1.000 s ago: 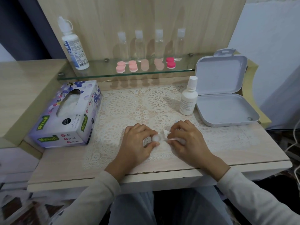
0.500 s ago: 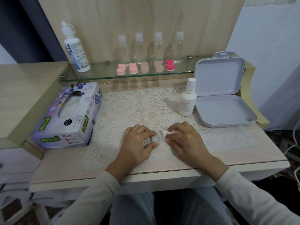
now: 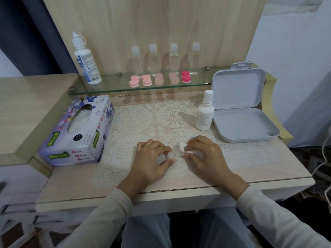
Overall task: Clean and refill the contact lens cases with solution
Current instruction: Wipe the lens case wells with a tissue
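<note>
Seated at a pale wooden table (image 3: 71, 185), a person in long cream sleeves works over a lace mat (image 3: 143, 119) near the table's front edge. The left hand (image 3: 152, 158) pinches a small white round case piece (image 3: 170, 155) between thumb and curled fingertips, holding it low over the mat at the centre. The right hand (image 3: 206, 156), fingers also curled, pinches a wad of white tissue (image 3: 182, 147) just to the right of the piece; whether the two touch cannot be told.

Farther back on the right, a small white solution bottle (image 3: 205, 113) stands upright with its cap on, just left of a white hinged box (image 3: 241, 111) that lies open, lid tilted up against the back. A floral tissue box (image 3: 78, 129) sits at the left edge of the mat, its slot facing up.

Along the far side runs a glass shelf (image 3: 107, 86) fixed to the wooden back panel. On its left end stands a large white bottle (image 3: 86, 59) with a blue-printed label. To the right, four clear bottles (image 3: 154, 58) with white caps line the panel, and in front of them sits a row of round lens cases (image 3: 147, 81), pale pink on the left through to hot pink on the right.
</note>
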The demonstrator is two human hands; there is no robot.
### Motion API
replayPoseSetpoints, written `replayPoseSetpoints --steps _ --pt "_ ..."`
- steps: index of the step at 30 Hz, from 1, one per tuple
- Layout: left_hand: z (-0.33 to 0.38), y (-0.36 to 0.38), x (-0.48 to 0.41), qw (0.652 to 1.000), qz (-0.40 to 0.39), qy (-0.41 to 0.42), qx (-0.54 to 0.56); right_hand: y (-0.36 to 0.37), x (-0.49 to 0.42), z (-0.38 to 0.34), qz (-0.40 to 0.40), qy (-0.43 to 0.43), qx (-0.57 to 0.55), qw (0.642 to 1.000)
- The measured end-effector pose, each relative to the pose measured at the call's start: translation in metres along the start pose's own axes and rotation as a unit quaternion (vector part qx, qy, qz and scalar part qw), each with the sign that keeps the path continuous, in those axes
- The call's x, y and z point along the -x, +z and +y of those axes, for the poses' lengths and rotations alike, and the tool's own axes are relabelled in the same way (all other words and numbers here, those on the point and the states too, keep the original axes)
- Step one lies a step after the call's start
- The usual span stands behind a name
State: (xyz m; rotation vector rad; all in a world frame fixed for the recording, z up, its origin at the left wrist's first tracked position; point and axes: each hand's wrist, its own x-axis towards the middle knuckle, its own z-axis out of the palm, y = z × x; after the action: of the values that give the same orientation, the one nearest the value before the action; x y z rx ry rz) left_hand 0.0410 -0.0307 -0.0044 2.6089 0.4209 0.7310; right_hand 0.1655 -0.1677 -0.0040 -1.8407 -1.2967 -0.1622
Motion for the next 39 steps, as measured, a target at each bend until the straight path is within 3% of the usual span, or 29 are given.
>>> replayPoseSetpoints --steps 5,8,12,16,21,27,34,39 --pt "0.006 -0.018 -0.008 0.997 0.046 -0.053 0.021 -0.009 0.001 -0.003 0.060 0.059 -0.047 0.995" --pt "0.011 -0.031 -0.014 0.988 0.048 -0.111 0.092 -0.014 0.002 -0.008 0.046 0.059 -0.053 0.996" --pt "0.019 -0.037 -0.018 0.969 0.020 -0.177 0.170 -0.017 -0.001 -0.019 0.020 0.044 -0.068 0.997" --pt "0.026 -0.039 -0.018 0.929 -0.026 -0.235 0.284 -0.019 -0.009 -0.022 0.008 0.006 -0.065 0.998" --pt "0.032 -0.041 -0.016 0.895 -0.076 -0.250 0.361 -0.021 -0.016 -0.025 -0.074 0.001 -0.103 0.992" --pt "0.039 -0.039 -0.008 0.856 -0.057 -0.258 0.445 -0.016 -0.013 -0.029 -0.040 0.075 -0.187 0.979" --pt "0.046 -0.032 0.000 0.846 -0.026 -0.264 0.462 -0.015 -0.011 -0.033 0.012 0.173 -0.248 0.953" --pt "0.047 -0.026 0.002 0.849 0.022 -0.276 0.449 -0.014 -0.009 -0.038 -0.005 0.188 -0.278 0.942"
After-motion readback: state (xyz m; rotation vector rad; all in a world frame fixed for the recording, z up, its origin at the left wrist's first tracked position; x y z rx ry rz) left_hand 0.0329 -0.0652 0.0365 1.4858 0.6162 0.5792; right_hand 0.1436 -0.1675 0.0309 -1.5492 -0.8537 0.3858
